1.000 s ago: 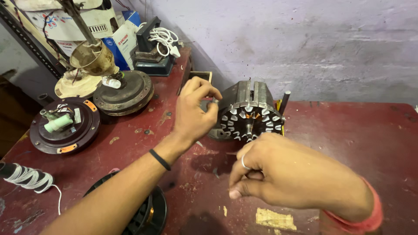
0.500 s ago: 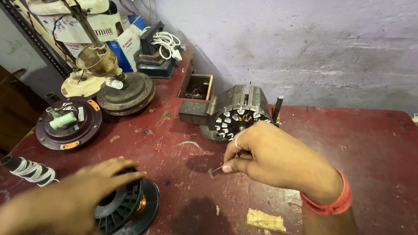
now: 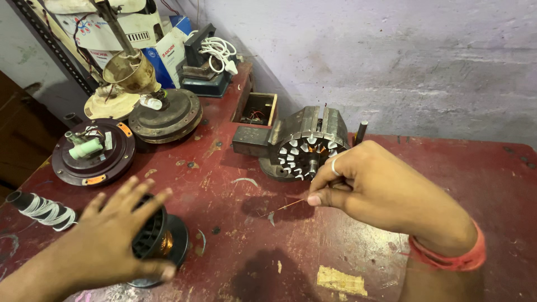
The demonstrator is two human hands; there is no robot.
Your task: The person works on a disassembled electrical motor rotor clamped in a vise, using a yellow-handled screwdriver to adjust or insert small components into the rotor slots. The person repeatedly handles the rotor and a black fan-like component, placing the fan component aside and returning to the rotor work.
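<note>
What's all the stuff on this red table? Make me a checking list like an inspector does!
Surface: red table, scratched and stained, with a yellowish patch near the front edge.
Job's things: thin copper wire pinched in the right hand; stator with slotted core standing behind it; black spool under the left hand.
Clutter: two round motor housings, a brass-coloured cup on a rod, small open box, cardboard boxes at the back.
Grippers: right hand closed on the wire, ring on one finger; left hand spread open over the spool.
Cables: white cord coiled at the back.
Surroundings: pale purple wall.
</note>
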